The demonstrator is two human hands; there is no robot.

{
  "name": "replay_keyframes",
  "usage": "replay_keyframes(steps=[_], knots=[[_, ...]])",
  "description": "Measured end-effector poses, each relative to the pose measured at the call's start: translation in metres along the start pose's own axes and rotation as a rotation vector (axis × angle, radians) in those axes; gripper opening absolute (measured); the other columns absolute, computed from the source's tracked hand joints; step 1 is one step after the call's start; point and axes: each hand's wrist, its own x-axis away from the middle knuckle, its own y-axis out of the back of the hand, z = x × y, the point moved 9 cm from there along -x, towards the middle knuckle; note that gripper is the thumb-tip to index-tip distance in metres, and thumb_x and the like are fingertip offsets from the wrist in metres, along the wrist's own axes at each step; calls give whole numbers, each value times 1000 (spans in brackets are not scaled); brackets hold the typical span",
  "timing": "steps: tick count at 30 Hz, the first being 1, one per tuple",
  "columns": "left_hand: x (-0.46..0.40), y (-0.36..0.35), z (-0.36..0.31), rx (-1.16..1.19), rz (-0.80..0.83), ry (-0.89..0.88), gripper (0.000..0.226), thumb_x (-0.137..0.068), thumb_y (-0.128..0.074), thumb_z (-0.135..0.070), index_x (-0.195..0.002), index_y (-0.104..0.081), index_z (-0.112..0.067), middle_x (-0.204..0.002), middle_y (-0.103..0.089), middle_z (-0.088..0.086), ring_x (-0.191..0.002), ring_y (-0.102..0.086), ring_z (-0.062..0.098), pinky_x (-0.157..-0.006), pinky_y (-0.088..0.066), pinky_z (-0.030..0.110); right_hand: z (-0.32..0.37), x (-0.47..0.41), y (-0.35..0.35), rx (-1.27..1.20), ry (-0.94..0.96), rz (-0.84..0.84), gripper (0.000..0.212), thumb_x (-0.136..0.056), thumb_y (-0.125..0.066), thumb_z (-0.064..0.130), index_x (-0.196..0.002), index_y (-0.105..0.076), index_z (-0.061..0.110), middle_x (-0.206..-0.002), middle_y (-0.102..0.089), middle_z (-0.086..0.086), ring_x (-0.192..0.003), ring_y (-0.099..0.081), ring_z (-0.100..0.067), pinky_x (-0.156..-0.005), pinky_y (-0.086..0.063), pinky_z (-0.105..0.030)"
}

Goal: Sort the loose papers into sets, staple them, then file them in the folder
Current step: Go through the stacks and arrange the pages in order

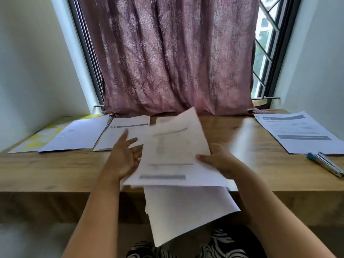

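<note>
My right hand [217,161] grips a bundle of loose printed papers [173,151] by its right edge, lifted and tilted above the wooden desk [55,172]. More sheets from the bundle [186,211] hang down past the desk's front edge. My left hand [124,153] is at the bundle's left side with fingers spread and relaxed, touching or nearly touching the sheets. Two paper sets [76,135] [122,135] lie side by side at the back left. A yellow and white folder [41,138] lies at the far left. Another set [297,131] lies at the right. The held papers are motion-blurred.
A blue and silver stapler [325,163] lies near the desk's right edge, in front of the right paper set. A mauve curtain [176,58] hangs behind the desk over a barred window. White walls close in both sides.
</note>
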Motion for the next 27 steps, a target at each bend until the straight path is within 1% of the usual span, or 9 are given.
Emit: replay_keyframes(steps=[2,4,7,11,14,18,21,23,27], knots=[[1,2,2,-239,-101,-32,59,-84,-72,-34,-133,-45,-16,-112,-67,10,-90,-68,20,-74,-55,34,-10,6,-6,169,-20,36,48,-80,-78,21,-123,-57,16,-110,-70,-2,-99,-67,-21,-91,-55,-43],[-3,0,-5,-765,-190,-158,81,-81,-78,-31,-146,-30,-25,-143,-43,3,-120,-51,23,-98,-46,43,-10,10,-13,348,-19,55,64,-77,-80,26,-132,-47,20,-117,-63,1,-106,-62,-19,-93,-53,-38],[-9,-46,-9,-1269,-67,-433,80,-84,-75,-27,-148,-28,-25,-153,-25,0,-138,-24,24,-115,-26,48,3,17,-19,515,51,20,62,-82,-76,25,-135,-44,19,-115,-57,3,-103,-54,-16,-86,-46,-26],[-33,-91,5,-1311,72,-539,89,-82,-76,-21,-153,-20,-21,-157,-27,2,-143,-22,26,-116,-21,45,15,24,-27,675,194,1,31,-82,-72,22,-109,-59,14,-99,-63,0,-86,-57,-17,-73,-49,-26],[-54,-101,9,-1260,124,-533,89,-77,-80,-25,-150,-29,-19,-151,-39,5,-136,-34,28,-113,-30,48,16,22,-29,724,233,37,28,-81,-72,25,-105,-62,15,-99,-63,1,-87,-57,-18,-75,-50,-27],[-69,-114,16,-1208,165,-538,44,-79,-74,-5,-121,-61,-7,-119,-63,8,-110,-57,26,-97,-47,37,6,4,-14,715,163,162,29,-84,-69,43,-106,-70,24,-104,-66,8,-95,-60,-11,-84,-52,-29],[-75,-109,28,-1172,145,-530,36,-77,-74,-7,-112,-66,-11,-107,-65,-1,-100,-59,19,-92,-50,36,11,-28,19,550,145,17,24,-96,-57,36,-111,-71,24,-109,-67,13,-95,-59,-8,-78,-46,-24],[-78,-104,33,-1141,141,-533,38,-76,-75,-7,-112,-66,-13,-106,-65,-5,-99,-59,16,-89,-49,31,10,-59,37,682,158,-63,32,-97,-55,35,-123,-64,20,-122,-61,5,-109,-55,-13,-88,-43,-26],[-86,-100,38,-1092,161,-530,36,-78,-74,-6,-112,-67,-15,-107,-66,-6,-101,-60,16,-88,-47,28,-20,-97,34,1045,40,23,56,-93,-46,59,-139,-43,28,-153,-33,-4,-140,-26,-31,-114,-27,-47]])
